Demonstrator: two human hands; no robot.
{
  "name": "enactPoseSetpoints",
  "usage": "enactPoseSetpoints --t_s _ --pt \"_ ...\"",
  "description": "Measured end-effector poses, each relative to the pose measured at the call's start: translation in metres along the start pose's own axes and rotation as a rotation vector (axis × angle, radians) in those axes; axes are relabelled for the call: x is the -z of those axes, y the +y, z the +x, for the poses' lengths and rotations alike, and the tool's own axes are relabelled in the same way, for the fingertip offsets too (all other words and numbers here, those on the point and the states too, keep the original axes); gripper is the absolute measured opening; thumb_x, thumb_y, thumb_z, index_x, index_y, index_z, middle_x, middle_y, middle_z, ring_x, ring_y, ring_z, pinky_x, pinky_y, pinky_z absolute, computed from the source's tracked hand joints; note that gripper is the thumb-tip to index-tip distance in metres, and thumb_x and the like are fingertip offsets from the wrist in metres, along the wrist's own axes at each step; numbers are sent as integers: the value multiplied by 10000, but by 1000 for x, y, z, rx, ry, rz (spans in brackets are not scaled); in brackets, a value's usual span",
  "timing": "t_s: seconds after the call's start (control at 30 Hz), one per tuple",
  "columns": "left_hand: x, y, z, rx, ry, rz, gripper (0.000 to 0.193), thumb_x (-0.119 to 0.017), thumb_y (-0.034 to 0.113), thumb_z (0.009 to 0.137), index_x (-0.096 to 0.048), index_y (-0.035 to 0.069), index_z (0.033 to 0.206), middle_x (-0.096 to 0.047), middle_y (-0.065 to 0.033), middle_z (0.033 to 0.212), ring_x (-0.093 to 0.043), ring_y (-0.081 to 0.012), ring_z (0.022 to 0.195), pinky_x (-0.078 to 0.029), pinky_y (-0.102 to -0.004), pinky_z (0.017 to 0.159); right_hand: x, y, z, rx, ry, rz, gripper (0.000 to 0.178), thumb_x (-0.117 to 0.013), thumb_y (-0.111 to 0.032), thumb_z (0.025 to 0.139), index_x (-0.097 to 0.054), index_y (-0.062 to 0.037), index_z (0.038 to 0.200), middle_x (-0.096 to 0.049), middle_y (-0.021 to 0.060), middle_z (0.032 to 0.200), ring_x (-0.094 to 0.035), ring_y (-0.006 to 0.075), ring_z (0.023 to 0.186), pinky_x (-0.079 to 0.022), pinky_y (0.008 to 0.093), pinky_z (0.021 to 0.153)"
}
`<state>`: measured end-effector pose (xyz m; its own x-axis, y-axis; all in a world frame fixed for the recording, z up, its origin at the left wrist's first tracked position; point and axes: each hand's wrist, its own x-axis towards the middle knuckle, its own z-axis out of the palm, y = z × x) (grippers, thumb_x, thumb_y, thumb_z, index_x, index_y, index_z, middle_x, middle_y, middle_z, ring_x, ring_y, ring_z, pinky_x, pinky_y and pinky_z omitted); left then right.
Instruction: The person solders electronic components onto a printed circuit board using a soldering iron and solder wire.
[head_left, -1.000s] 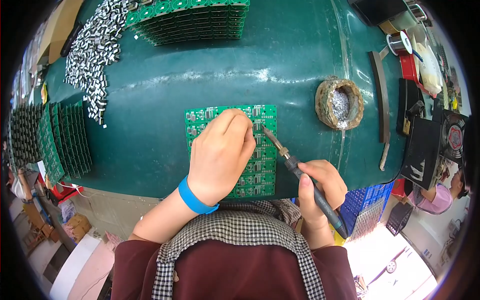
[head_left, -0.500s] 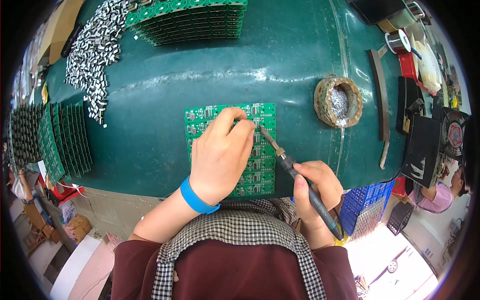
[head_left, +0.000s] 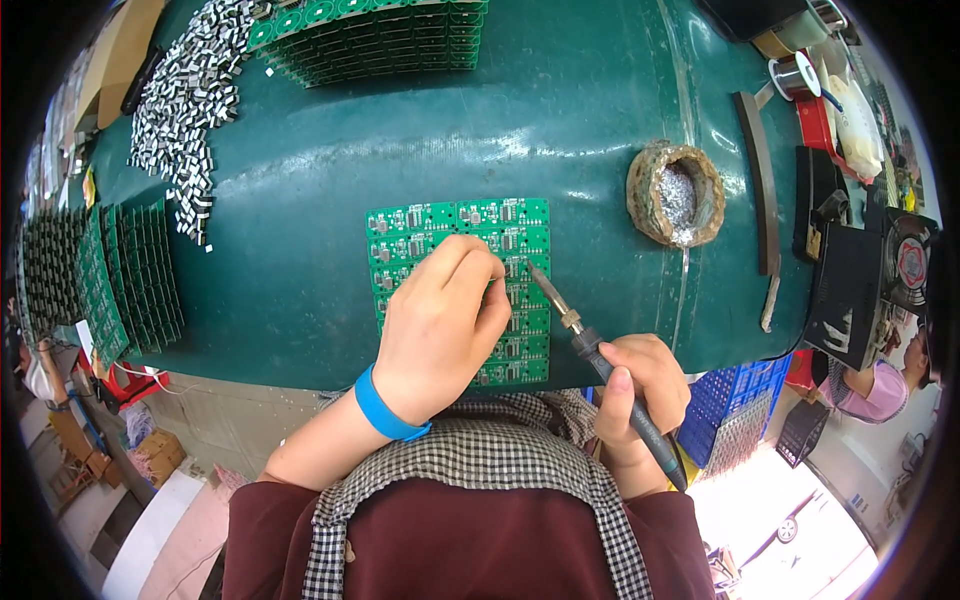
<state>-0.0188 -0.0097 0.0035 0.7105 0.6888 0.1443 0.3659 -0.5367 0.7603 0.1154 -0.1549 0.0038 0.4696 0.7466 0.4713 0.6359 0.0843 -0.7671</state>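
Note:
A green panel of small circuit boards (head_left: 440, 220) lies on the dark green table (head_left: 420, 140) near its front edge. My left hand (head_left: 440, 325), with a blue wristband, rests on the panel with its fingers curled and pinched near the middle rows; what it pinches is hidden. My right hand (head_left: 640, 385) grips a soldering iron (head_left: 585, 345) like a pen. The iron's tip touches the panel just right of my left fingertips.
A round holder of silvery solder dross (head_left: 676, 195) sits right of the panel. Stacks of green boards stand at the far edge (head_left: 370, 35) and the left (head_left: 120, 285). A pile of small metal parts (head_left: 185, 100) lies far left. Black devices (head_left: 850, 270) and a solder spool (head_left: 795, 75) sit right.
The iron's tip moved up and left across the panel toward my left fingertips. My left hand shifted slightly down and right on the panel.

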Motion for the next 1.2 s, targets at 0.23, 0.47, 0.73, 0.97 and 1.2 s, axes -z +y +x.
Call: enactPoseSetpoints --t_s 0.23,0.47,0.73,0.97,1.2 --pt "-3 -2 -1 -1 5 29 181 -653 -65 733 -575 15 875 -588 -110 932 -615 -277 768 -499 -340 641 -2 1 1 10 -40 -1 113 -621 -15 723 -630 39 822 -627 124 662 -619 243 537 -514 317 509" --pt "-3 -1 -2 -20 10 45 155 -662 -54 745 -603 16 870 -580 -100 925 -603 -248 711 -485 -327 602 -3 -2 -2 -39 -70 0 118 -578 -58 779 -622 37 835 -617 137 684 -602 248 592 -487 324 548" --pt "-3 4 -9 -50 -44 228 166 -624 -21 724 -633 46 876 -539 -69 866 -591 -243 678 -486 -342 583 -1 -2 -9 46 -60 -15 101 -624 -22 731 -637 39 810 -621 117 650 -616 232 521 -514 309 490" --pt "2 6 -16 73 -81 2 163 -656 -24 745 -595 19 890 -552 -87 861 -604 -255 689 -493 -342 587 5 -2 -15 64 8 -10 117 -603 -56 748 -635 45 797 -613 116 625 -610 236 504 -507 306 473" --pt "-6 4 -19 21 -11 5 153 -651 -45 769 -586 18 892 -571 -95 894 -559 -212 621 -464 -321 536 3 -2 -16 59 -32 -2 102 -611 -47 739 -640 37 788 -612 109 620 -608 229 500 -502 298 466"
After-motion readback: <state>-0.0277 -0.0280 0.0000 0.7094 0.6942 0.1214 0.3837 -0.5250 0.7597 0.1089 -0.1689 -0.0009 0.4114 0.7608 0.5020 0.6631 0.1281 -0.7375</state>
